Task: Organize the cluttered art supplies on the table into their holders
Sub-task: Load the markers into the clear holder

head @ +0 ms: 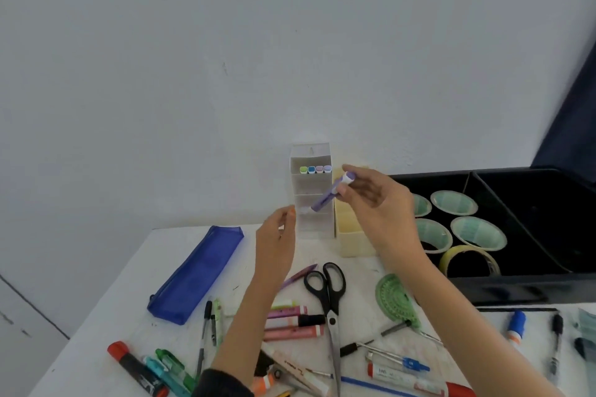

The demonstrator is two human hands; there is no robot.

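My right hand (375,200) pinches the capped end of a purple marker (325,196), tilted with its lower end in front of the white tiered holder (311,229). Several pastel markers (315,169) stand in the holder's top tier. My left hand (276,242) is beside the holder's left edge, fingers relaxed, holding nothing. A cream holder (353,242) stands right of the white one. Loose markers (290,322), black scissors (329,300) and pens (204,335) lie on the white table (122,313).
A blue zip pouch (196,274) lies at the left. A green protractor (395,300) lies right of the scissors. A black bin (522,267) at the right holds several tape rolls (474,232). A red-capped marker (135,367) and a glue bottle (516,325) sit near the front.
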